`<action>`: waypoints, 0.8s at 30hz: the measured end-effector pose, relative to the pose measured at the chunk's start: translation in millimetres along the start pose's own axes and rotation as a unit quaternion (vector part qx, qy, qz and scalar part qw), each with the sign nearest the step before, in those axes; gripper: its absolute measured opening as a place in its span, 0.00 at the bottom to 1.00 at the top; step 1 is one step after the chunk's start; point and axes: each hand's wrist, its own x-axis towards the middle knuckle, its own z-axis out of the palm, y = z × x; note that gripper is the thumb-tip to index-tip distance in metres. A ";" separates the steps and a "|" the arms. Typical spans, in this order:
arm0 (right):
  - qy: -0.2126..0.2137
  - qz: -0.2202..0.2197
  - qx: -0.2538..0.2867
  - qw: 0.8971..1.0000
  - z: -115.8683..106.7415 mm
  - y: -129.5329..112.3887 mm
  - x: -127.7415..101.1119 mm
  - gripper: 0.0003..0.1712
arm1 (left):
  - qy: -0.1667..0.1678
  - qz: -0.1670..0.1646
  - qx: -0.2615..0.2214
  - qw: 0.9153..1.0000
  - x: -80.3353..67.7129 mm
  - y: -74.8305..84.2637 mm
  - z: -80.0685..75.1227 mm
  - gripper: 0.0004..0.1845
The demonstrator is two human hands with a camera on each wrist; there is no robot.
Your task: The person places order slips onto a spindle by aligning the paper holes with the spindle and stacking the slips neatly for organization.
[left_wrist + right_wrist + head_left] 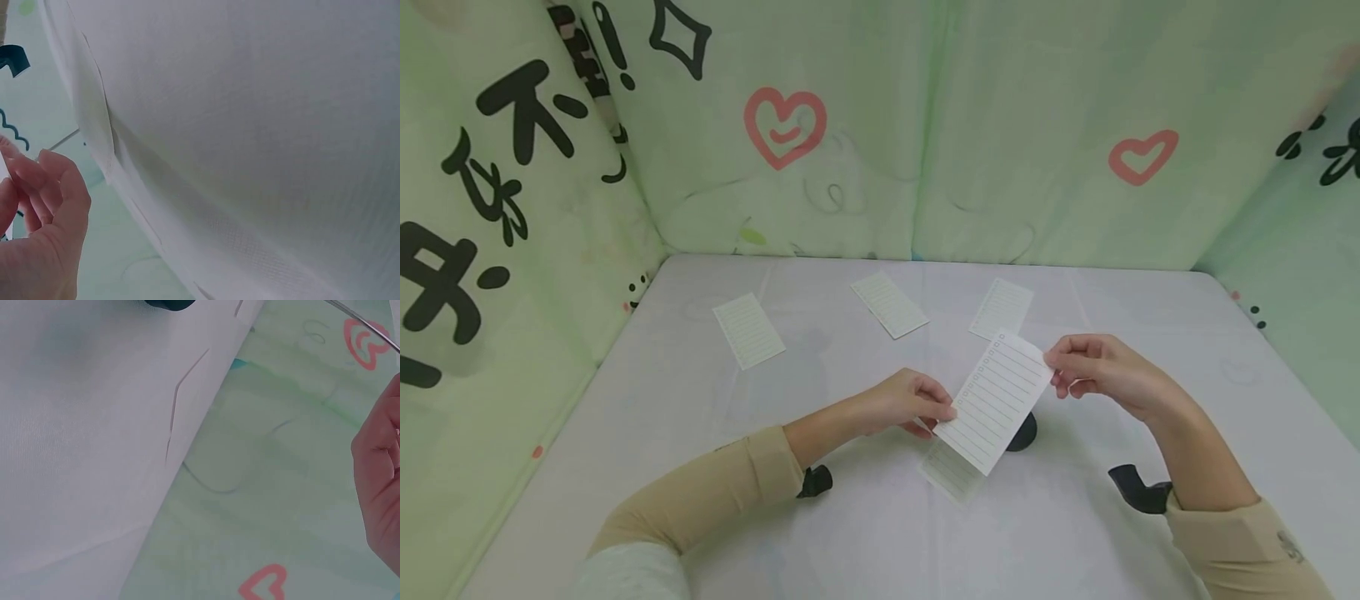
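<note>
You hold a lined card up off the table, a little nearer the near edge than the far one and about midway between the left and right edges. Your left hand pinches the card's lower left edge between thumb and fingers, and your right hand pinches its upper right corner, so both hands are closed on that one card. It hangs tilted, its long side running from lower left to upper right, printed face toward you, with a column of small boxes down the left margin. Right under it another card lies flat on the table, half covered by the held one. A small dark round thing sits on the table just behind the held card's lower right edge. Three more cards lie flat toward the far edge: one nearer the left side, one about the middle, one just right of it and close above the held card. In the left wrist view your fingers are curled; in the right wrist view only the side of your hand shows, with green cloth printed with hearts beyond the table's edge.
</note>
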 end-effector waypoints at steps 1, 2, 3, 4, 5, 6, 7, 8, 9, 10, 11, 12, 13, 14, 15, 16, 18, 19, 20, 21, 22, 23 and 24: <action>0.000 -0.002 0.001 1.000 -0.2 0.3 0.0 0.07 | 0.002 0.000 0.001 1.000 1.0 -0.6 0.2 0.07; 0.000 -0.004 0.000 1.000 -0.4 0.8 0.1 0.07 | 0.004 0.002 0.004 1.000 1.7 -1.1 0.5 0.07; 0.000 -0.006 -0.004 1.000 -0.5 1.5 0.3 0.07 | 0.008 0.004 0.008 1.000 2.1 -1.5 0.8 0.06; 0.001 -0.008 -0.010 1.000 -0.6 2.3 0.5 0.08 | 0.012 0.004 0.013 1.000 2.8 -2.3 1.1 0.06; 0.002 -0.006 -0.016 1.000 -0.4 3.5 0.7 0.08 | 0.017 0.005 0.019 1.000 3.3 -2.9 1.4 0.06; 0.003 -0.001 -0.023 1.000 0.0 5.0 1.1 0.08 | 0.022 0.003 0.025 0.999 3.7 -3.8 1.7 0.05; 0.000 0.006 -0.032 0.999 0.4 6.9 1.6 0.09 | 0.027 0.001 0.034 0.999 4.0 -4.8 2.1 0.05; -0.004 0.014 -0.041 0.999 1.0 9.1 2.2 0.10 | 0.031 -0.003 0.042 0.999 4.0 -5.9 2.5 0.05; -0.008 0.022 -0.051 0.998 1.6 11.6 2.9 0.10 | 0.032 -0.010 0.049 0.998 4.1 -7.0 2.7 0.04; -0.014 0.031 -0.059 0.998 2.2 14.1 3.6 0.11 | 0.033 -0.018 0.056 0.998 4.2 -8.2 3.1 0.04; -0.022 0.040 -0.066 0.997 2.7 16.6 4.4 0.12 | 0.034 -0.026 0.062 0.997 3.7 -9.1 3.5 0.04; -0.029 0.048 -0.072 0.996 3.2 19.0 5.3 0.13 | 0.031 -0.036 0.067 0.997 3.3 -9.9 3.7 0.03; -0.038 0.051 -0.079 0.995 3.2 21.2 6.4 0.14 | 0.028 -0.044 0.070 0.996 2.7 -10.5 3.9 0.03; -0.048 0.050 -0.082 0.994 3.1 23.4 7.7 0.14 | 0.024 -0.052 0.071 0.996 2.2 -11.0 3.8 0.03; -0.056 0.051 -0.086 0.993 3.0 25.3 9.1 0.15 | 0.019 -0.059 0.070 0.996 1.7 -11.4 3.7 0.03; -0.063 0.054 -0.089 0.993 2.7 26.9 10.6 0.15 | 0.015 -0.066 0.069 0.995 1.3 -12.0 3.4 0.03; -0.079 0.060 -0.092 0.991 2.0 30.5 13.8 0.15 | 0.004 -0.079 0.064 0.995 1.1 -12.7 2.8 0.03; -0.086 0.064 -0.093 0.990 1.6 32.2 15.3 0.15 | 0.001 -0.084 0.062 0.995 1.1 -13.1 2.5 0.03; -0.092 0.068 -0.094 0.989 1.2 33.9 16.8 0.15 | -0.002 -0.088 0.061 0.994 1.2 -13.5 2.2 0.03; -0.096 0.074 -0.097 0.988 1.1 35.4 18.2 0.15 | -0.004 -0.094 0.060 0.994 1.3 -13.8 1.9 0.03; -0.100 0.078 -0.098 0.987 0.9 37.1 19.7 0.15 | -0.005 -0.099 0.059 0.993 1.6 -14.2 1.7 0.02; -0.104 0.082 -0.098 0.986 0.8 38.7 21.1 0.15 | -0.006 -0.104 0.058 0.993 1.9 -14.6 1.5 0.02; -0.107 0.085 -0.099 0.986 0.9 40.2 22.4 0.15 | -0.009 -0.110 0.055 0.992 2.1 -15.2 1.3 0.02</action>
